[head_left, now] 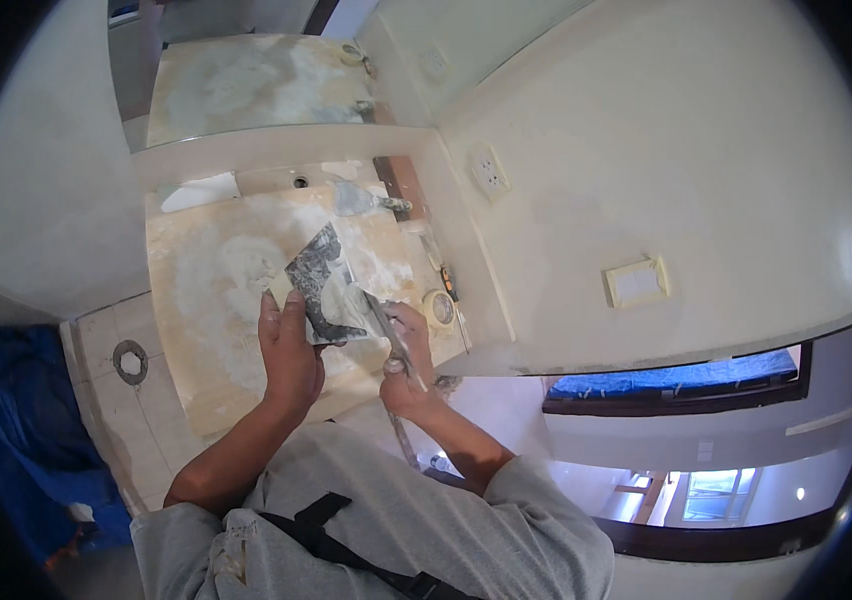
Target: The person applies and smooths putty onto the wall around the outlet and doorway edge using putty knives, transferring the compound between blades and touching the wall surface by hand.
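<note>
My left hand [291,345] grips the lower left edge of a flat plate [318,268] with a dark, smeared surface. White paste lies along the plate's right side. My right hand [409,360] is closed around a putty knife [384,322], its tip close to the paste on the plate. Whether the tip touches the paste I cannot tell. Both hands are above a powder-dusted wooden board [181,270]. A second, wide putty knife [354,198] lies on the board's far right part.
Right of the board are a tape roll [439,308] and an orange-and-black utility knife [449,283]. A wall outlet [489,170] and a taped-over wall box [636,283] are on the right wall. Blue sheeting [21,430] and a round floor drain [130,362] are at left.
</note>
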Motion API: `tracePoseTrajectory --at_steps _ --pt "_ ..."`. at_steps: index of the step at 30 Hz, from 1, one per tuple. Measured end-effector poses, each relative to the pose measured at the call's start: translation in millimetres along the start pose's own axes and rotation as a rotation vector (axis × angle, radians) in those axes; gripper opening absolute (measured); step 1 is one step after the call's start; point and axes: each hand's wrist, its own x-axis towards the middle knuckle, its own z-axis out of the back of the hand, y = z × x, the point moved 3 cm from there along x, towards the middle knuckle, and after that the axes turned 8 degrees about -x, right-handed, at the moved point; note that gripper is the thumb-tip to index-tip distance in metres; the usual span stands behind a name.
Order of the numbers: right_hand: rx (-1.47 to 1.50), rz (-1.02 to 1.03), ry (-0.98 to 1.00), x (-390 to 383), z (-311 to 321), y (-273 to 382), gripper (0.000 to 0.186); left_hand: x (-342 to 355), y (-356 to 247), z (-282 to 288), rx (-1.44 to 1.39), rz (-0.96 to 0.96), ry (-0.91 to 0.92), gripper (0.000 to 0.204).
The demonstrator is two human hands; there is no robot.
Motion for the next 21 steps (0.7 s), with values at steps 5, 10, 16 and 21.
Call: tracePoseTrajectory --at_steps 5,10,16,21 --pt "-0.174 0.022 0.260 -10 24 -48 0.058 13 -26 16 0.100 0.006 -0.011 0.043" --pt "-0.281 0.035 0.359 29 84 -40 0.046 41 -50 35 0.375 0.157 0.104 0.078" --pt "-0.477 0.468 0.725 74 82 21 0.054 39 -49 16 0.727 0.405 0.244 0.076" --pt "-0.506 0.494 0.853 77 61 29 0.057 41 -33 23 0.738 0.354 0.271 0.072"
